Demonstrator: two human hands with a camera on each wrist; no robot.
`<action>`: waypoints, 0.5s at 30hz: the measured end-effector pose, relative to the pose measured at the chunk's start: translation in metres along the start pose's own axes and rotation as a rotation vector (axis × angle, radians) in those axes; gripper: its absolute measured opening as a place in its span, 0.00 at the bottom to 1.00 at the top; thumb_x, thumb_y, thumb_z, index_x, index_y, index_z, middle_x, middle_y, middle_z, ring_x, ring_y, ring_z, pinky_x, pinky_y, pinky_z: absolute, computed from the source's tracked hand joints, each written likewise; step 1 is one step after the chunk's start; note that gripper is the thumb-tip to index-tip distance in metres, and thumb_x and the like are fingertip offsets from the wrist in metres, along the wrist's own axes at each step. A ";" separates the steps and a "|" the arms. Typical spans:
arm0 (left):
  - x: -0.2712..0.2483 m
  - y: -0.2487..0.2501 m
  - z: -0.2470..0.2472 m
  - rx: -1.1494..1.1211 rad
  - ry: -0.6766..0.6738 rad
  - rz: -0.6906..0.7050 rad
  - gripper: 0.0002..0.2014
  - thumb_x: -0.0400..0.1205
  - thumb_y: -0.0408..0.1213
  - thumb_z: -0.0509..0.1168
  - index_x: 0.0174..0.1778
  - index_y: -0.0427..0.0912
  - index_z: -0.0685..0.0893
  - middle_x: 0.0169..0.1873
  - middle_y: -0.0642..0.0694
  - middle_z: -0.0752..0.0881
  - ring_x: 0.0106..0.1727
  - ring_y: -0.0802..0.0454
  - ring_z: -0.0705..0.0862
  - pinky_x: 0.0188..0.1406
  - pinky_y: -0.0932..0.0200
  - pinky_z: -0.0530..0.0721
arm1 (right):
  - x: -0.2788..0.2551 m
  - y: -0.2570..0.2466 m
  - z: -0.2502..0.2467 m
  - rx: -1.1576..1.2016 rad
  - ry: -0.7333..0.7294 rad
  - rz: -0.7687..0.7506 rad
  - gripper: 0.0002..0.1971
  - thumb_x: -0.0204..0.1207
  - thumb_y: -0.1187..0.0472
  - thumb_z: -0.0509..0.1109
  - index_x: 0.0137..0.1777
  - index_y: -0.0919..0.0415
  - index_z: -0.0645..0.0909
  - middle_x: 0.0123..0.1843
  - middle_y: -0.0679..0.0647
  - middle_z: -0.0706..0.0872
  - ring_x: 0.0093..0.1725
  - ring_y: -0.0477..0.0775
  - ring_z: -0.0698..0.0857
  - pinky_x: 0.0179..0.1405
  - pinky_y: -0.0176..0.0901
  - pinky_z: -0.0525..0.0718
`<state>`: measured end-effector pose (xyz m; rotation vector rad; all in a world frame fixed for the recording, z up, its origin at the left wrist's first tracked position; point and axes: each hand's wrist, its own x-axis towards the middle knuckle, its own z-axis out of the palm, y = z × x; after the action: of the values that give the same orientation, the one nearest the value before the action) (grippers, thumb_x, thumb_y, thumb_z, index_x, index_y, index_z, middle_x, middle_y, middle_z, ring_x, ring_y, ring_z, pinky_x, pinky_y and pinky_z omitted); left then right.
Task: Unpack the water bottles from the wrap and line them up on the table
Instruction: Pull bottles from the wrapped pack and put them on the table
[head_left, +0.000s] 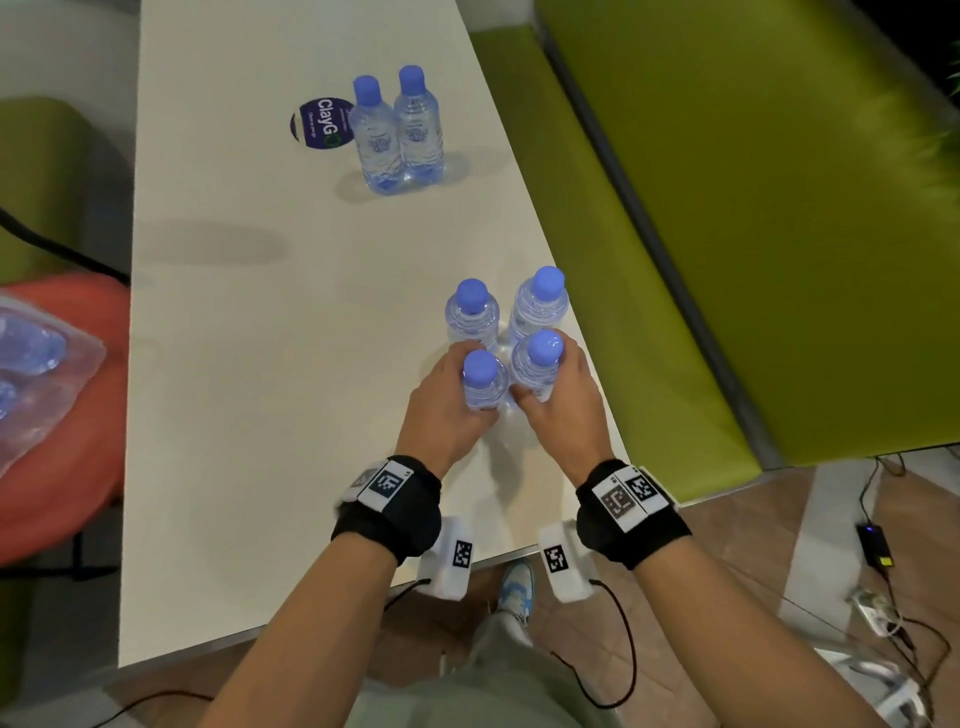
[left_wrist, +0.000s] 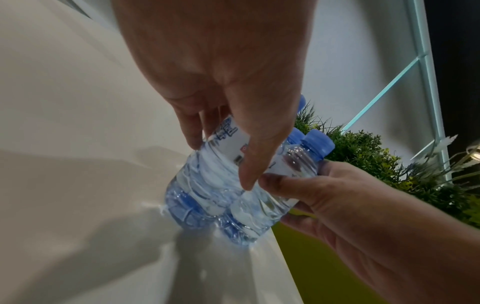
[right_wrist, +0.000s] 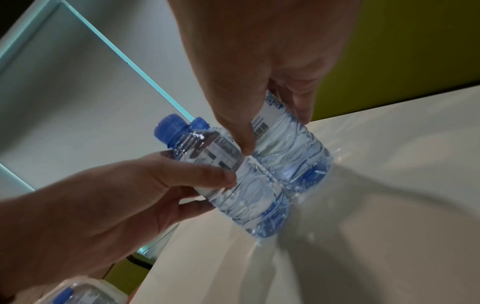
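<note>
While we look down from above, our left hand (head_left: 441, 400) wraps its fingers around one small water bottle (head_left: 484, 382), and our right hand (head_left: 561, 395) wraps around the bottle beside it (head_left: 537, 364). Both bottles have blue caps and stand upright on the white table (head_left: 260, 415), near its right edge. The wrist views show each thumb pressed against a bottle's side, with the two thumbs nearly meeting between the bottles, whose sides touch.

Just behind these two stand two more bottles (head_left: 537, 304), so the four form a tight square block. Further along the table, a separate pair of bottles (head_left: 397, 130) stands side by side next to a round purple sticker (head_left: 317, 124). At the far left, off the table, lies crumpled clear plastic wrap (head_left: 41, 364) on something orange; it seems to hold more bottles, though we cannot be sure.

We judge that the step in hand is setting this pair down, or shifting it, to build the row. To do it well, we should keep both bottles upright, hold them low enough on the body that they do not tip, and keep them away from the table's right edge, where a green bench (head_left: 727, 260) sits below. Since the task asks for a line, the square block likely needs spreading out, with the bases lined up and the far pair joined in.
</note>
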<state>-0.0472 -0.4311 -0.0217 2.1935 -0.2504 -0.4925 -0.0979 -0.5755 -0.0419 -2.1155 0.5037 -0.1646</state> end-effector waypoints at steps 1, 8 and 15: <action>0.000 -0.001 0.001 -0.005 0.000 0.001 0.22 0.73 0.43 0.72 0.61 0.56 0.74 0.55 0.57 0.84 0.53 0.49 0.84 0.50 0.53 0.81 | 0.000 -0.001 -0.001 0.005 -0.004 -0.002 0.32 0.73 0.58 0.77 0.75 0.51 0.68 0.70 0.48 0.75 0.64 0.52 0.80 0.59 0.54 0.83; -0.007 -0.027 -0.014 0.116 -0.035 -0.057 0.43 0.69 0.45 0.79 0.79 0.50 0.65 0.72 0.50 0.77 0.68 0.48 0.80 0.58 0.59 0.75 | -0.008 -0.029 -0.030 0.122 0.143 -0.091 0.29 0.73 0.64 0.77 0.73 0.59 0.72 0.63 0.43 0.79 0.65 0.33 0.77 0.63 0.29 0.74; -0.034 -0.073 -0.074 0.137 0.170 -0.173 0.08 0.81 0.43 0.68 0.53 0.49 0.88 0.48 0.54 0.91 0.51 0.54 0.88 0.55 0.58 0.82 | -0.013 -0.103 0.017 0.066 0.270 -0.563 0.04 0.75 0.71 0.71 0.48 0.67 0.84 0.47 0.51 0.85 0.50 0.52 0.81 0.56 0.38 0.78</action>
<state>-0.0450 -0.3218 -0.0288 2.3875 -0.0029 -0.3896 -0.0743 -0.5067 0.0340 -2.1316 0.0399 -0.7823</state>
